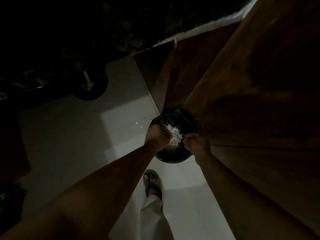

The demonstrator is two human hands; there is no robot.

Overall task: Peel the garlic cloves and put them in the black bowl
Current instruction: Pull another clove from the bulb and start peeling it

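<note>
Hanging over a dark round bin point(173, 157) is a pale heap of thin, papery garlic skins point(174, 138). The skins look white and flaky, bunched up in a loose clump. The clump sits between the two hands, right above the open mouth of the bin. No whole clove can be told apart in the dim light, and no black bowl can be picked out for sure.

The left hand point(156, 137) is curled into a fist beside the skins, touching their left side. It seems to hold some of them, but the dark hides the fingers. The right hand point(196, 144) is at the right side of the clump with its fingers bent toward it. Whether it grips the skins cannot be told.

The bin is lined with something dark and shiny, maybe a bag. Its inside is too dark to see into. A few tiny white bits point(138, 123) lie on the floor point(69, 135) just left of the bin.

The bin stands on a pale floor, close against a brown wooden cupboard point(251, 84) on the right. Below the hands, a foot in a blue sandal point(153, 183) stands on the floor, with a light trouser leg point(154, 220) above it. A dark counter point(86, 23) fills the top left.
</note>
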